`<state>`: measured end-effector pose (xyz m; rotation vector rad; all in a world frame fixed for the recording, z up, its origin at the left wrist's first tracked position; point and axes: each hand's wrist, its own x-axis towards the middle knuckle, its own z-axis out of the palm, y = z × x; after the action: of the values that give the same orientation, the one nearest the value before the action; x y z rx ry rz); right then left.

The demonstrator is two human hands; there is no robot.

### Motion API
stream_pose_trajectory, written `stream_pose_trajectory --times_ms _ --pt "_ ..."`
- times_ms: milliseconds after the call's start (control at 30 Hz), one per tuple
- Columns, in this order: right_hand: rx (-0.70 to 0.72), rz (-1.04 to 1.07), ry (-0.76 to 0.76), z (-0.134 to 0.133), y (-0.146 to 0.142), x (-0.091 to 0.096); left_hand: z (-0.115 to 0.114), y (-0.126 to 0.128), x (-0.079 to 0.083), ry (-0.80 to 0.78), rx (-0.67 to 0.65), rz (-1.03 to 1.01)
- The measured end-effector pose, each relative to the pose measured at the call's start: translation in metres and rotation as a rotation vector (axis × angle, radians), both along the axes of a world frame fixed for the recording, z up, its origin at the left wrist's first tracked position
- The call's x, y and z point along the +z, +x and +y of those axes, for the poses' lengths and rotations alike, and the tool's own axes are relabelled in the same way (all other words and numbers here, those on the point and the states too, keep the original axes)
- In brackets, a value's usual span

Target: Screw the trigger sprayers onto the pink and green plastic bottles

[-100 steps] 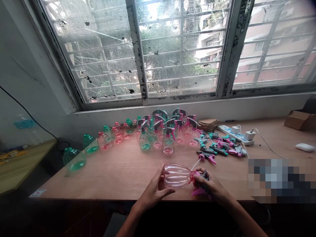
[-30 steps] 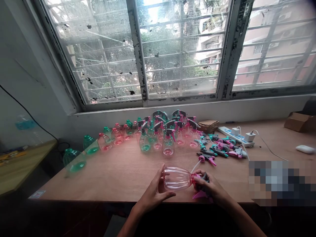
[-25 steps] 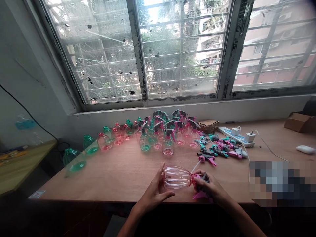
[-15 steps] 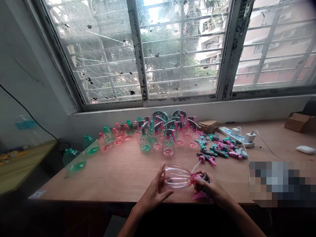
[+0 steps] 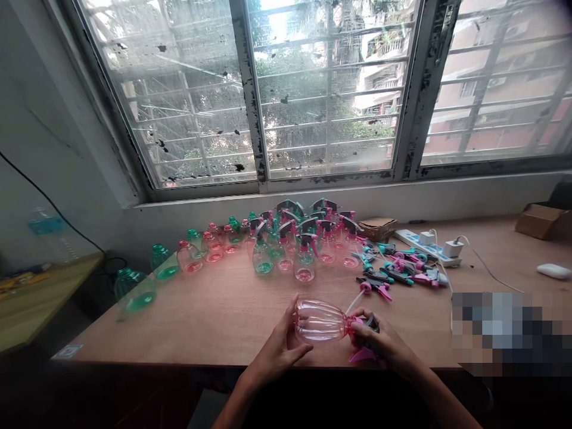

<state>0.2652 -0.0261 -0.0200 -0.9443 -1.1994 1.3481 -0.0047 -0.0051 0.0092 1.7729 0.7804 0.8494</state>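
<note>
A clear pink bottle (image 5: 320,322) lies sideways in the air between my hands, its neck to the right. My left hand (image 5: 286,338) curves round its base, fingers behind and thumb along the lower side. At the neck, my right hand (image 5: 374,339) is closed on a pink and grey spray head (image 5: 364,354); its fingers partly hide the joint, so I cannot tell how far it is screwed on. Just beyond lies a loose pink spray head (image 5: 366,288) with a white tube pointing toward the neck. More loose spray heads (image 5: 402,262) lie in a pile farther back.
Pink and green bottles with spray heads (image 5: 305,262) stand grouped below the window. Bottles with bare necks (image 5: 135,292) line up to the left. A power strip (image 5: 428,245) with cables, cardboard box (image 5: 543,220) and white mouse (image 5: 553,271) are at right.
The pink bottle has shifted very slightly to the left and turned a little in my hands. Both hands keep nearly the same place.
</note>
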Motion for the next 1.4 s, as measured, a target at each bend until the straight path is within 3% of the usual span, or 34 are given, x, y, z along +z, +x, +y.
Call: stream_pose_trajectory --times_ms 200,433,633,867,1133,1300,1400 --pt "0.007 -0.047 0.010 0.000 0.000 -0.001 0.002 0.000 -0.002 -0.071 0.013 0.000" --pt "0.012 -0.021 0.011 0.001 0.000 -0.002 0.002 0.000 -0.003 0.029 0.028 0.039" --pt "0.027 -0.052 0.026 0.002 0.001 -0.004 0.004 0.001 -0.005 -0.054 0.018 -0.036" --pt "0.012 -0.027 0.029 0.000 0.001 -0.001 0.005 0.002 -0.009 0.050 0.074 -0.025" --pt "0.011 -0.046 0.041 0.000 0.000 0.001 0.006 0.003 -0.008 0.016 0.129 0.026" --pt "-0.012 -0.037 0.060 0.001 0.000 -0.001 0.007 0.003 -0.014 0.109 0.110 -0.003" --pt "0.005 -0.024 0.059 0.001 0.000 -0.001 0.005 0.002 -0.014 0.081 0.101 -0.001"
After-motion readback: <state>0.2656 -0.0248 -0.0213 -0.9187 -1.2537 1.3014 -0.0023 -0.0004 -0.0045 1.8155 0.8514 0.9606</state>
